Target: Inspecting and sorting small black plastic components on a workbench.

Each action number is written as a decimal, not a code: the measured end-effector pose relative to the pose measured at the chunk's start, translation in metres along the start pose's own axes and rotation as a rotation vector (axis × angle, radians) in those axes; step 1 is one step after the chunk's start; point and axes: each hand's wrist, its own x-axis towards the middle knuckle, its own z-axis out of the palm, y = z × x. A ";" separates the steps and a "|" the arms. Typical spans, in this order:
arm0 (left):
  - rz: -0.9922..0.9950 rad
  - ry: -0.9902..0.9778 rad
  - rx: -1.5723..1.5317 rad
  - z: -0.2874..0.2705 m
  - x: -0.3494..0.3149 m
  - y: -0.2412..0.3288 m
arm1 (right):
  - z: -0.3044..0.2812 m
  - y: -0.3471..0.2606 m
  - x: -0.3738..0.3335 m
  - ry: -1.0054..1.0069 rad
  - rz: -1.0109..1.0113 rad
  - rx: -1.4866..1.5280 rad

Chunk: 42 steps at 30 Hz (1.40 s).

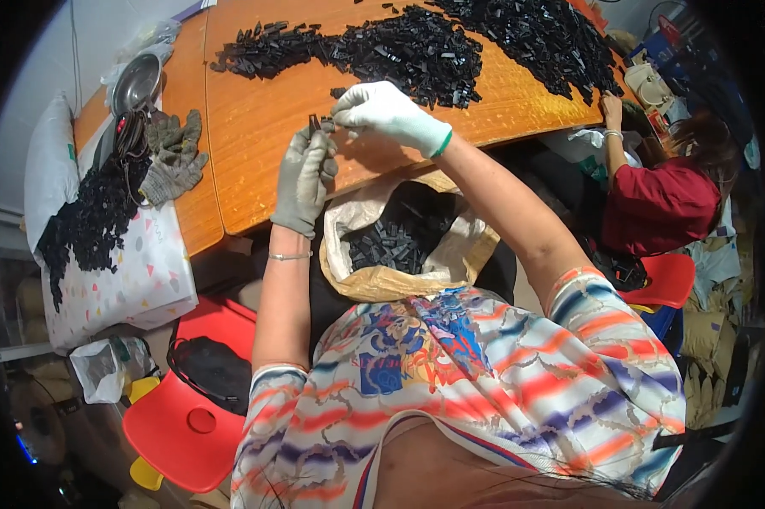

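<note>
My left hand (pixel 302 178), in a grey-white work glove, is closed on a small black oblong piece (pixel 314 124) that sticks up between thumb and fingers. My right hand (pixel 381 114), in a white glove with a green cuff edge, is close beside it with its fingers pinched. Whatever lies between those fingertips is too small to make out. Both hands are over the near edge of the wooden table (pixel 259 161). Beneath them, at my lap, an open woven sack (pixel 374 282) with a rolled-down rim holds many similar black pieces (pixel 387 244).
Heaps of black pieces (pixel 408 55) cover the table's far part. At left are grey work gloves (pixel 175 153), a metal bowl (pixel 136 83) and a dark pile (pixel 90 220). Red chairs (pixel 179 424) stand lower left and right. A person in a red top (pixel 662 208) sits at right.
</note>
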 end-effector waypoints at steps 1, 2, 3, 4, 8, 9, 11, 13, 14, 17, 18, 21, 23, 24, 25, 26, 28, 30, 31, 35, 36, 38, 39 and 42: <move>0.001 0.015 0.008 0.003 0.000 0.002 | -0.001 0.001 -0.001 0.028 -0.003 -0.001; 0.001 0.010 0.024 0.005 -0.002 0.002 | -0.001 0.002 -0.002 0.029 0.003 0.000; -0.004 0.011 0.022 0.005 -0.003 0.000 | -0.001 0.002 -0.003 0.074 -0.044 -0.087; 0.018 0.008 0.051 0.004 -0.003 0.000 | 0.002 -0.003 -0.003 0.115 -0.094 -0.174; 0.022 -0.004 0.068 0.003 -0.005 -0.002 | 0.010 -0.018 -0.009 0.138 -0.045 -0.159; 0.021 -0.005 0.068 0.004 -0.006 -0.002 | 0.011 -0.019 -0.009 0.129 0.012 -0.066; 0.041 0.000 0.016 0.007 -0.008 -0.003 | 0.015 -0.022 -0.010 0.120 0.071 0.027; 0.045 0.015 0.016 0.008 -0.010 -0.003 | 0.022 -0.025 -0.014 0.141 0.055 0.164; 0.050 0.031 0.018 0.008 -0.011 -0.003 | 0.025 -0.027 -0.015 0.140 0.056 0.163; 0.046 0.059 0.067 0.007 -0.011 -0.002 | 0.033 -0.032 -0.015 0.207 0.035 0.068; 0.046 0.059 0.066 0.008 -0.011 -0.003 | 0.035 -0.031 -0.014 0.223 0.048 0.080; 0.059 0.099 0.067 0.015 -0.011 0.000 | 0.040 -0.028 -0.012 0.258 0.062 0.031; 0.053 0.118 0.134 0.015 -0.011 0.001 | 0.042 -0.027 -0.011 0.270 0.061 -0.028; 0.054 0.119 0.133 0.015 -0.012 0.001 | 0.042 -0.027 -0.012 0.262 0.069 -0.019; 0.055 0.127 0.125 0.016 -0.012 0.002 | 0.042 -0.028 -0.012 0.257 0.077 -0.010; 0.057 0.134 0.116 0.017 -0.013 0.002 | 0.042 -0.027 -0.011 0.256 0.077 -0.010; 0.071 0.147 0.166 0.017 -0.014 0.001 | 0.042 -0.024 -0.010 0.219 0.038 -0.234; 0.084 0.159 0.217 0.019 -0.015 0.001 | 0.043 -0.023 -0.010 0.209 -0.011 -0.429; 0.077 0.209 0.275 0.026 -0.017 0.004 | 0.043 -0.023 -0.011 0.197 -0.059 -0.624; 0.156 0.265 0.424 0.021 -0.017 -0.002 | 0.045 -0.021 -0.012 0.079 -0.229 -1.015; 0.200 0.307 0.356 0.021 -0.014 -0.010 | 0.046 -0.019 -0.011 0.087 -0.229 -1.019; 0.176 0.359 0.370 0.025 -0.014 -0.010 | 0.045 -0.015 -0.010 0.053 -0.365 -1.058; 0.165 0.388 0.267 0.029 -0.013 -0.011 | 0.044 -0.013 -0.011 0.046 -0.388 -1.037; 0.120 0.377 0.275 0.028 -0.012 -0.009 | 0.047 -0.011 -0.015 0.084 -0.361 -0.999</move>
